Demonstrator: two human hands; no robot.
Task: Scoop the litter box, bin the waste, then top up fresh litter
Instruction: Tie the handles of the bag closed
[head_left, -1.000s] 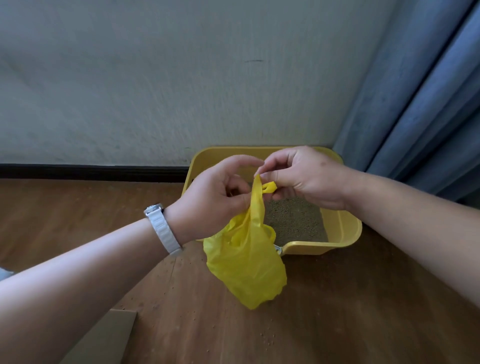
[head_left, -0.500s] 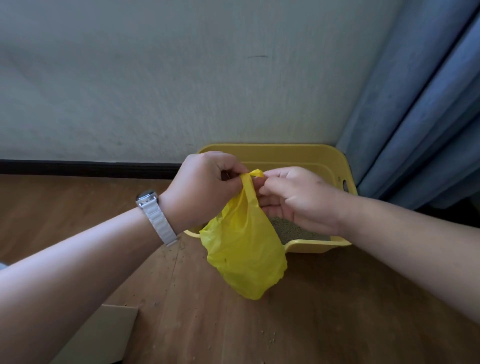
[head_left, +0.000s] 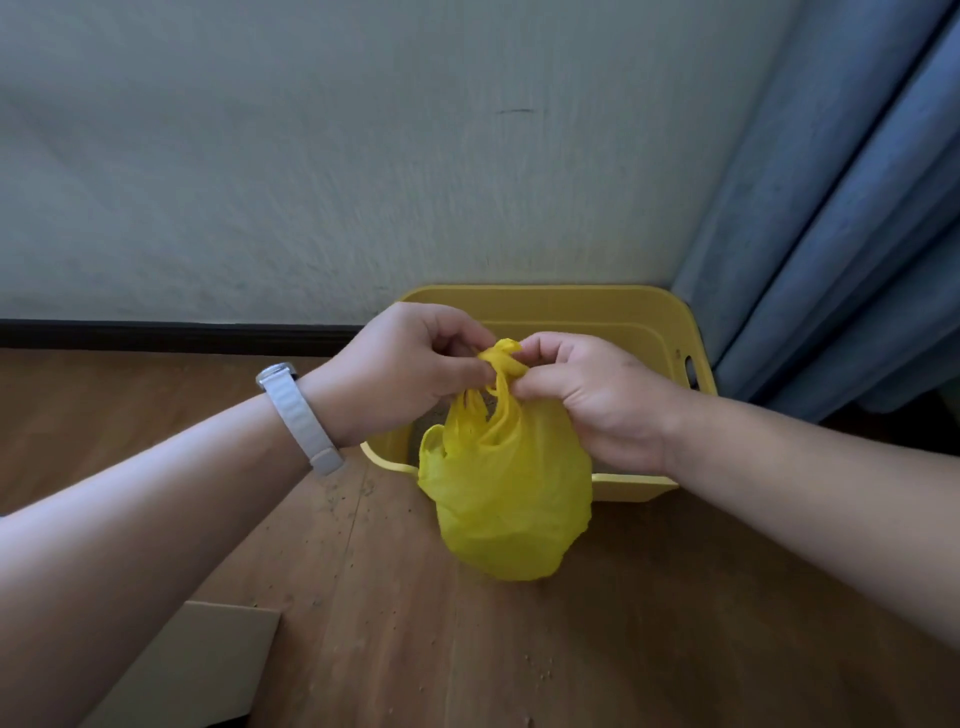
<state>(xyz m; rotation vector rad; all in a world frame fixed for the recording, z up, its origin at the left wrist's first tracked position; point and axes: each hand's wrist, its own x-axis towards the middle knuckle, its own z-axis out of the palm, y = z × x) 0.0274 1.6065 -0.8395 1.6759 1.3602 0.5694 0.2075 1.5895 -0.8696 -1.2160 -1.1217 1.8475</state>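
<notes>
Head view: both forearms reach forward, hands meeting at centre. Left hand (head_left: 410, 364), knuckles up and fingers curled, pinches the twisted top of a thin yellow plastic bag (head_left: 509, 499). Right hand (head_left: 587, 395) pinches the same knot from the other side, thumb and fingers closed on it. The bag hangs bulging below the two hands, in front of the near rim of a yellow rectangular plastic litter box (head_left: 545, 306). Count: two hands, one bag, one box, one white strap watch (head_left: 301, 415) on the left wrist, one pale cardboard sheet (head_left: 208, 665) at lower left. The box backs against the grey textured wall (head_left: 363, 156), its right edge just beside the blue fabric curtain (head_left: 831, 234). Brown wooden floor (head_left: 649, 623) lies open to the left and front, with loose grains (head_left: 540, 670) scattered on it.
</notes>
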